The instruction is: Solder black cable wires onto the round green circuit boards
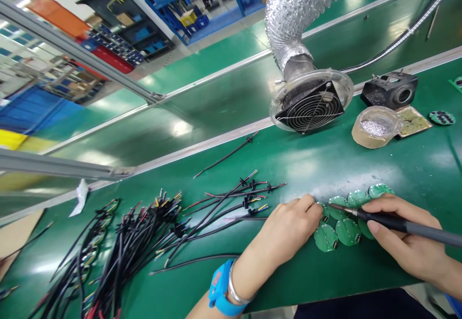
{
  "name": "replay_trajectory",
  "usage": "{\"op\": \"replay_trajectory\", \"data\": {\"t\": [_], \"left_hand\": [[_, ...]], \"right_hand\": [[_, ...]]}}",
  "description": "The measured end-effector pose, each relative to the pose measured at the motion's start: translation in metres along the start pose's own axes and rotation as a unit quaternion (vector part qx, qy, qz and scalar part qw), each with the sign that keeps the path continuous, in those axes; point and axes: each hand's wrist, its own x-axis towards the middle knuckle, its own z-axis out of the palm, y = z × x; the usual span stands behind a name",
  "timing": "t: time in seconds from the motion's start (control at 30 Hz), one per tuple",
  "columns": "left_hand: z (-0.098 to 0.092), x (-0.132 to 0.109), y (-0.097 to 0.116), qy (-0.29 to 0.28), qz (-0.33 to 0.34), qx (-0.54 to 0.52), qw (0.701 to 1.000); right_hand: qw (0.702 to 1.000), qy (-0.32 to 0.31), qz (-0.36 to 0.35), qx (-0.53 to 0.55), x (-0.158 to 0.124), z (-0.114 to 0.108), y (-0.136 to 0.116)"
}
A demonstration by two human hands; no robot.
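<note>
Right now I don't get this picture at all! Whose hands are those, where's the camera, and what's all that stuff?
These are one person's two bare hands. The camera sits on that person's head, looking forward and down. The right hand holds a pen-shaped tool, probably a soldering iron, with its tip at some round green circuit boards. The left hand is curled at their left end; I can't tell what its fingers hold. On the green table, black cables lie to the left. A round tub stands farther back, near a bendy silver hose ending in a black grille.
</note>
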Motion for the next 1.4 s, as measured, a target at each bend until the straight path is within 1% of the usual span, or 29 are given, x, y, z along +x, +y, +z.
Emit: {"op": "replay_trajectory", "data": {"t": [0.1,0.2,0.27,0.37,0.5,0.6,0.8,1.0,1.17,1.4], "left_hand": [[-0.003,0.001,0.004,-0.026,0.019,0.058,0.998],[-0.008,0.005,0.005,-0.039,0.029,0.081,0.996],[-0.011,0.007,0.005,-0.045,0.024,0.085,0.995],[-0.011,0.011,0.006,-0.046,-0.003,0.05,0.998],[-0.005,0.017,0.006,-0.021,-0.057,-0.025,0.998],[-0.002,0.019,0.005,-0.004,-0.085,-0.061,0.994],[-0.002,0.018,0.002,0.007,-0.082,-0.123,0.989],[0.0,0.018,0.007,0.009,-0.114,-0.124,0.986],[-0.001,0.021,0.011,0.002,-0.145,-0.132,0.981],[-0.001,0.021,0.011,0.017,-0.156,-0.151,0.976]], "right_hand": [[1.0,0.001,0.011,0.007,-0.001,0.0,0.0],[1.0,-0.001,0.007,0.008,0.0,0.001,0.0],[1.0,-0.003,0.001,0.007,0.0,0.001,0.0],[1.0,-0.001,-0.001,0.006,0.001,0.001,0.0],[1.0,-0.005,0.002,0.01,-0.001,0.002,0.0],[1.0,-0.014,-0.003,0.019,-0.002,0.003,0.0],[1.0,-0.02,-0.003,0.022,-0.003,0.005,0.0],[1.0,-0.013,0.0,0.018,-0.003,0.005,0.0],[0.999,-0.026,0.0,0.021,-0.003,0.003,-0.001],[0.999,-0.023,0.001,0.027,-0.002,0.006,-0.003]]}}
